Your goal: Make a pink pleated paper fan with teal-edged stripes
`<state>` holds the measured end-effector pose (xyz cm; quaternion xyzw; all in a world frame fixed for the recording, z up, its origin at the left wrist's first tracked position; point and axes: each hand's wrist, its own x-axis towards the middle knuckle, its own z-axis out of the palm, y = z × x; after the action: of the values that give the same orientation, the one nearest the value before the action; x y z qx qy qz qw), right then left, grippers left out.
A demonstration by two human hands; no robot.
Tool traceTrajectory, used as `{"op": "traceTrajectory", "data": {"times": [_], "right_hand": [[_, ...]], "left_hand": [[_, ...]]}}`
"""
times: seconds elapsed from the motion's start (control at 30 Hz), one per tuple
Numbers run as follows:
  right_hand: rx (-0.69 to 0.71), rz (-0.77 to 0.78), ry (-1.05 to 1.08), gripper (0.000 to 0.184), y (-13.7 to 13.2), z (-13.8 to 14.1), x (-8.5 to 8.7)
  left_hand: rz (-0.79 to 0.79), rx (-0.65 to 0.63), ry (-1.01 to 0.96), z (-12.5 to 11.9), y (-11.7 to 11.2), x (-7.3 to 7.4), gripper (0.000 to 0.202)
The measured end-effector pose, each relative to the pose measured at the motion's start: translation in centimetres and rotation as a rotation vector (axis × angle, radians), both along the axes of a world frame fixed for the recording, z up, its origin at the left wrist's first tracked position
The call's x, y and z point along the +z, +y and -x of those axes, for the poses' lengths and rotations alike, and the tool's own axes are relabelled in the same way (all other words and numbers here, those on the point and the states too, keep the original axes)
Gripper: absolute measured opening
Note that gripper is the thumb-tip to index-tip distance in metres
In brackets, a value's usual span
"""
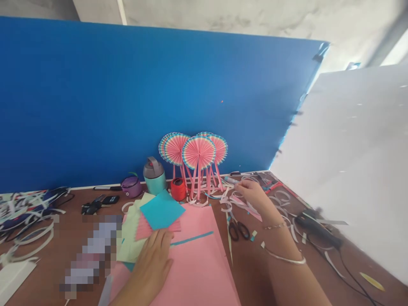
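Observation:
My left hand [155,257] lies flat with its fingers stretched out, over the edge of the pale green paper [130,231] and a large pink sheet [194,267]. Just right of its fingertips a thin blue paper strip [193,239] rests on the pink sheet. A blue paper square [162,209] and a pleated pink piece [145,229] sit above that hand. Reaching to the back of the table, my right hand [250,193] has its fingers closed on a whitish and light blue tube [231,180], like a glue stick. Black-handled scissors [239,230] lie below it.
Several round pink paper fans [199,153] stand against the blue panel [127,102]. Beside them are a red thread spool [177,189], a teal jar [154,176] and a purple pot [131,186]. At right lies a black-handled corded tool [318,229] among paper scraps.

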<state>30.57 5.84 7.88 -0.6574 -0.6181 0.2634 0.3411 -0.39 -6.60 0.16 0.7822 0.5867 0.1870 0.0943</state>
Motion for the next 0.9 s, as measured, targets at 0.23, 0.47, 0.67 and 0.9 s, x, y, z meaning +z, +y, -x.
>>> {"op": "traceTrajectory", "data": {"times": [0.23,0.47,0.67,0.9], "right_hand": [[0.583,0.2,0.427,0.022,-3.0,6.4,2.0],[0.616,0.298,0.301,0.017,-4.1,9.1,-1.8],[0.525,0.315,0.255,0.016,-5.1,8.7,-4.3],[0.473,0.263,0.22,0.014,-5.2,8.5,-7.0]], "left_hand": [[0.256,0.122,-0.621,0.0,2.2,4.4,0.035],[0.452,0.065,-0.935,-0.5,3.2,4.3,0.038],[0.416,0.143,-0.786,-0.7,3.0,2.5,0.028],[0.272,0.2,-0.524,-0.2,2.9,1.7,0.018]]}}
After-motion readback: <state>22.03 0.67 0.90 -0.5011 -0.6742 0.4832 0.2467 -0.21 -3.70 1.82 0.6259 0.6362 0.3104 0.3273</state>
